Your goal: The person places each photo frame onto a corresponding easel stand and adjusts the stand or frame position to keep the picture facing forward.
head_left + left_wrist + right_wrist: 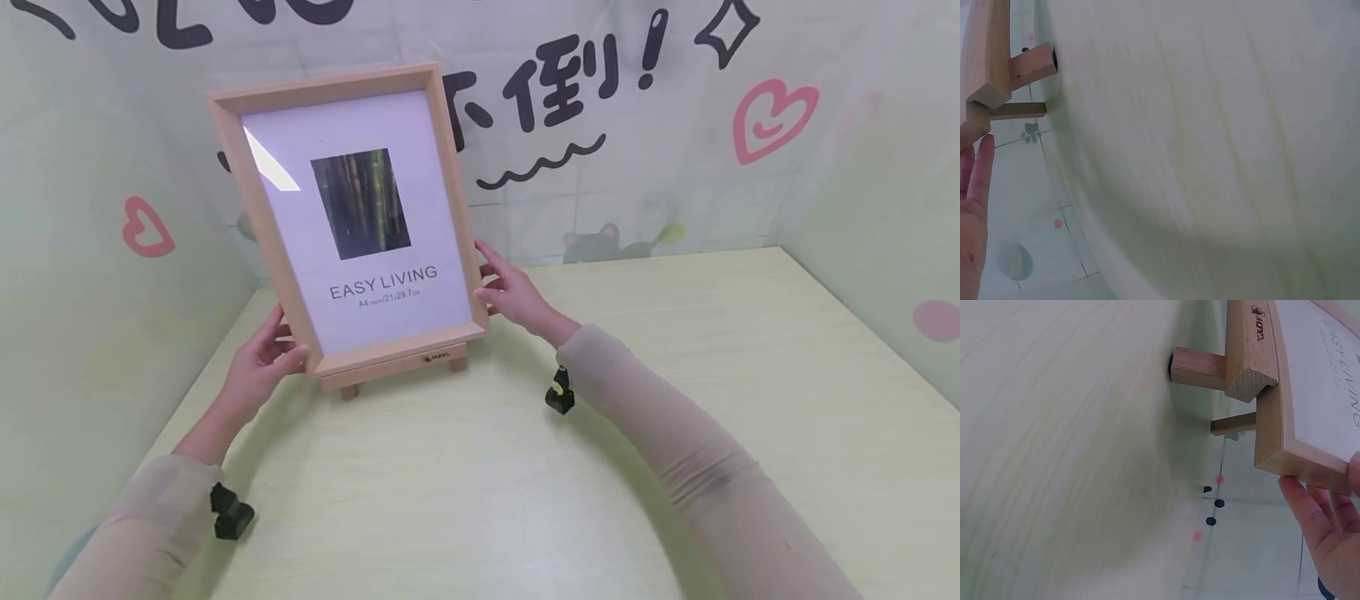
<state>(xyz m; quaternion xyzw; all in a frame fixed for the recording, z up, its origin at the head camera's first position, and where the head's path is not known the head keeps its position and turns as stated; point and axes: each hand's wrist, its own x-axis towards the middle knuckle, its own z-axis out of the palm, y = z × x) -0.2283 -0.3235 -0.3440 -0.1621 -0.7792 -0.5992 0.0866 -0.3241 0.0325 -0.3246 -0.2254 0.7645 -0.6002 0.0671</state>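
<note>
A light wooden picture frame [458, 200] stands tilted back on the ledge of a small wooden easel [397, 367]. Its white insert carries a dark bamboo picture and the words "EASY LIVING". My left hand [255, 367] grips the frame's lower left edge, thumb toward the front. On the opposite side, somewhat higher, my right hand [517, 293] holds the right edge between thumb and fingers. In the right wrist view the frame's lower corner [1272, 440] sits on the easel's ledge [1244, 359]. The left wrist view catches only part of my left hand [974, 219], with fingers touching the frame's underside corner.
The easel's short legs [1197, 367] rest on the pale wood-grain table [480, 467]. Behind it rises a white wall [675, 192] with black lettering and pink hearts. A side wall [90, 275] stands close on the left. Black wrist devices [560, 393] hang below both sleeves.
</note>
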